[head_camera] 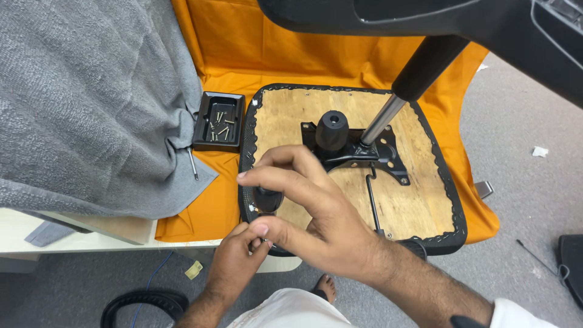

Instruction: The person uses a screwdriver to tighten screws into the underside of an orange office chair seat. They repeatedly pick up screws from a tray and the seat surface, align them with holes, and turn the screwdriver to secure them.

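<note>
at seat underside (419,200) edge: right hand (310,212) pinching black knob (267,197); left hand (240,252) fingers curled beneath.

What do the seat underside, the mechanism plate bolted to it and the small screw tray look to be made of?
Seat underside: bare, unfinished pressed wood, going by the flaked chip grain. Mechanism plate: probably black-painted metal, thin with a slight sheen. Screw tray: likely moulded black plastic, glossy with rounded walls.

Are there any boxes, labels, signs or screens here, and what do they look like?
No labels, signs or screens show.
Small tray: the only container, black, rectangular, open-topped, on the orange cloth left of the upturned chair seat, holding loose screws.
</note>
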